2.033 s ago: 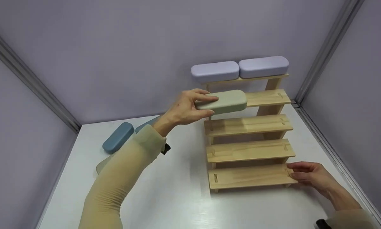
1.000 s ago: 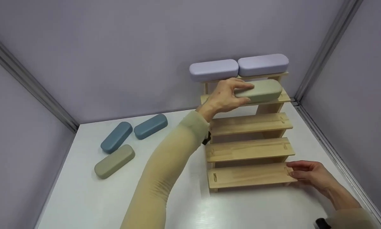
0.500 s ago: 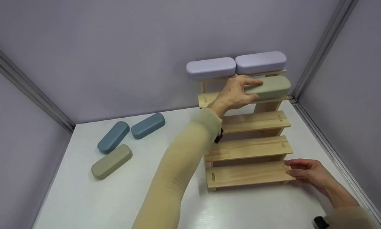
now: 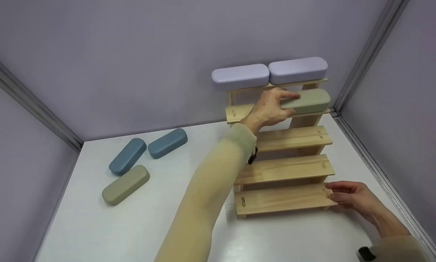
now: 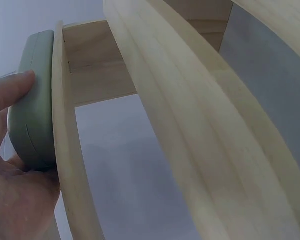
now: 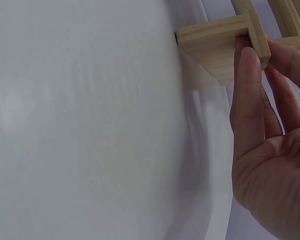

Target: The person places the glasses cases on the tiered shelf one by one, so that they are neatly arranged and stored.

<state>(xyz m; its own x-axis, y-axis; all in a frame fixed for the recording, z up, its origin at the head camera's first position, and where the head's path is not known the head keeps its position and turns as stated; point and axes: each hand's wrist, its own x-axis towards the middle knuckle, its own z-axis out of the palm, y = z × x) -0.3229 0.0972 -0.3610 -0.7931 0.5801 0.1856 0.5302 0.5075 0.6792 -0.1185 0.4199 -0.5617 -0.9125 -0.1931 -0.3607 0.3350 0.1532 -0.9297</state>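
My left hand (image 4: 270,106) grips a light green glasses case (image 4: 312,100) by its left end. This case lies along the right part of the second shelf from the top of a stepped wooden rack (image 4: 287,199). In the left wrist view the green case (image 5: 34,105) sits flat against the shelf board, thumb on one side and fingers on the other. My right hand (image 4: 359,200) pinches the right end of the lowest shelf. The right wrist view shows thumb and fingers of that hand (image 6: 275,145) on both faces of the board (image 6: 257,35).
Two lilac glasses cases, a left one (image 4: 241,77) and a right one (image 4: 298,70), stand end to end on the top shelf. Two blue cases (image 4: 128,156) and an olive green case (image 4: 126,185) lie on the white table (image 4: 130,233) at left. Grey walls enclose the back and sides.
My left hand has carried the light green case rightward to the right part of the second shelf and lowered it slightly there. The right hand has stayed on the lowest shelf.
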